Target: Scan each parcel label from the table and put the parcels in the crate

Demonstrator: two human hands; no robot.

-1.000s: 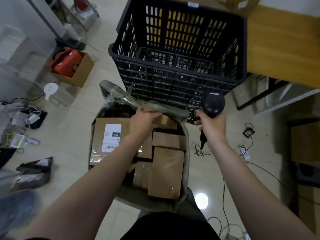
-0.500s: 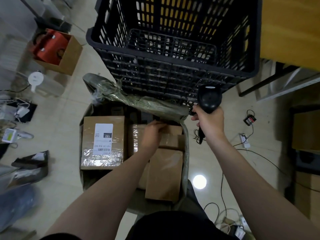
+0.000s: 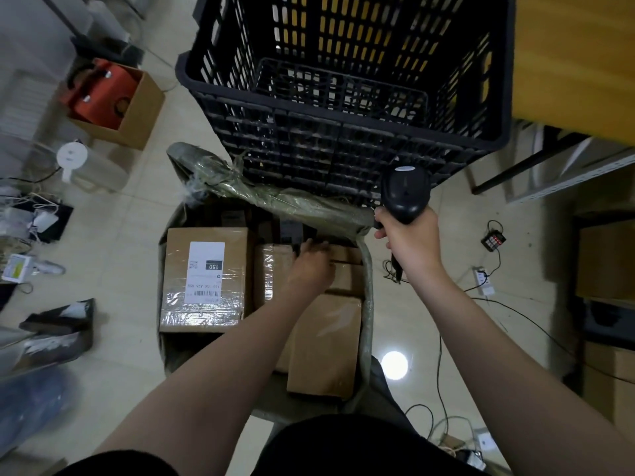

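Note:
A grey-green sack [image 3: 368,304] lies open on the floor with several brown cardboard parcels inside. The largest parcel [image 3: 178,269], at the left, shows a white label marked 150. My left hand [image 3: 314,266] reaches into the sack and rests on a small parcel [image 3: 347,261] near the far edge; its fingers are curled over the box, though a firm hold is not plain. My right hand [image 3: 409,242] grips a black barcode scanner [image 3: 405,192], held upright beside the sack. A tall black slatted crate [image 3: 343,108] stands just beyond the sack.
A wooden table [image 3: 577,60] sits at the upper right. An open carton with a red object [image 3: 113,101] stands at the left, near a white appliance [image 3: 72,156] and tangled cables. More cables and a small black device [image 3: 493,239] lie on the floor at the right.
My left hand let go of the sack's rim and dropped onto the small parcels inside. The view moved closer and lower. My right hand kept the scanner in place.

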